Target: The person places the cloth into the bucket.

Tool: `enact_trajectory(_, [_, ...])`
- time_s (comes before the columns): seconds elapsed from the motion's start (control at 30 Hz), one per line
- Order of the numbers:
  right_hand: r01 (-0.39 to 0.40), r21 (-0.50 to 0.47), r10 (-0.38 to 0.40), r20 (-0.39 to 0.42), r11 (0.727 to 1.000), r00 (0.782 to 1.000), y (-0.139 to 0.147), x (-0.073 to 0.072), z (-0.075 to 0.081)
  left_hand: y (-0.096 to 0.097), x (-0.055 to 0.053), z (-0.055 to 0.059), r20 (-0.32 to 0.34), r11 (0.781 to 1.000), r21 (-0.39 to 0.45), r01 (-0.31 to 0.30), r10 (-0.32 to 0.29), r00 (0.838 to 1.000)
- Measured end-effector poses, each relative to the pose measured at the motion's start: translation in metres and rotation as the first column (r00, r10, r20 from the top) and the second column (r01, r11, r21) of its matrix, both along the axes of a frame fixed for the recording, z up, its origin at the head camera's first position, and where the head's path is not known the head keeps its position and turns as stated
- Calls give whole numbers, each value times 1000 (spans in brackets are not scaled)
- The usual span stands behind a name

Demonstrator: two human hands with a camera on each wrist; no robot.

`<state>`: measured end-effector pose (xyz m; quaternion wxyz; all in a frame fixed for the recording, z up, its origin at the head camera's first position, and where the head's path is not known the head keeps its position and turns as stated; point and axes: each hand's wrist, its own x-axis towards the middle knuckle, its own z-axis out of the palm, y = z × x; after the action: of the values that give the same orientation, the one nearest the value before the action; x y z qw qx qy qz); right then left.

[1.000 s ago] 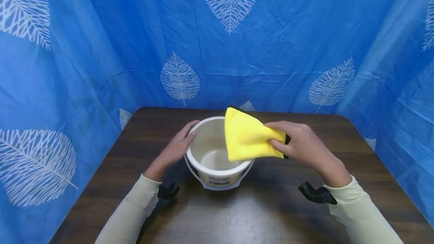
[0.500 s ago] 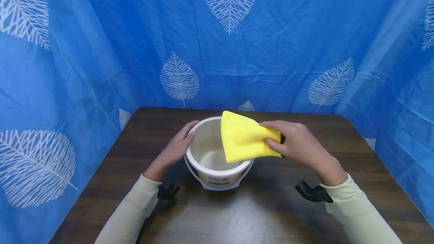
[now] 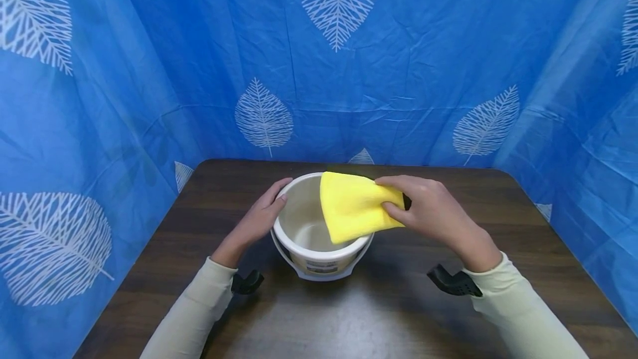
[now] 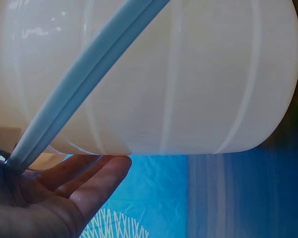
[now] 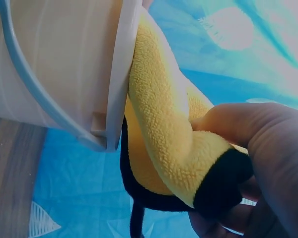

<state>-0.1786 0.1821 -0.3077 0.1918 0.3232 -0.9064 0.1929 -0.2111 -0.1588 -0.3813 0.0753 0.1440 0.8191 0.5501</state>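
Note:
A cream bucket point(image 3: 304, 212) with a pale handle point(image 4: 84, 74) hanging down its side stands upright on the table. My left hand point(image 3: 259, 212) holds its left rim, thumb over the edge and fingers along the outer wall, as the left wrist view point(image 4: 74, 198) also shows. Between thumb and fingers, my right hand point(image 3: 431, 209) pinches a yellow cleaning cloth point(image 3: 354, 204) with black edging point(image 5: 159, 201). The cloth spreads over the right part of the bucket's mouth and hides that side of the inside. In the right wrist view, the fluffy folded cloth hangs close by the rim.
The dark wooden table point(image 3: 319, 320) extends around the bucket, its rounded back corners near a blue curtain point(image 3: 399, 71) with white leaf prints. The curtain also runs along the left and right sides. Each wrist carries a black strap mount point(image 3: 453, 281).
My right hand has moved left and the cloth has shifted left and slightly down, further over the bucket's mouth. The left hand and the bucket have stayed in place.

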Motion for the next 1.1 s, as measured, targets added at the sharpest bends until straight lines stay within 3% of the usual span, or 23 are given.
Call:
enact_trajectory(0.53, [-22,-6,22,-20,1000,1000,-15,-4,4,-1,1,-2,0,1000,9,-5,5,1000])
enact_trajectory(1.1, [-82,-25,79,-98,996,992,-27,-5,5,-1,-2,-2,-2,1000,11,2,-2,1000])
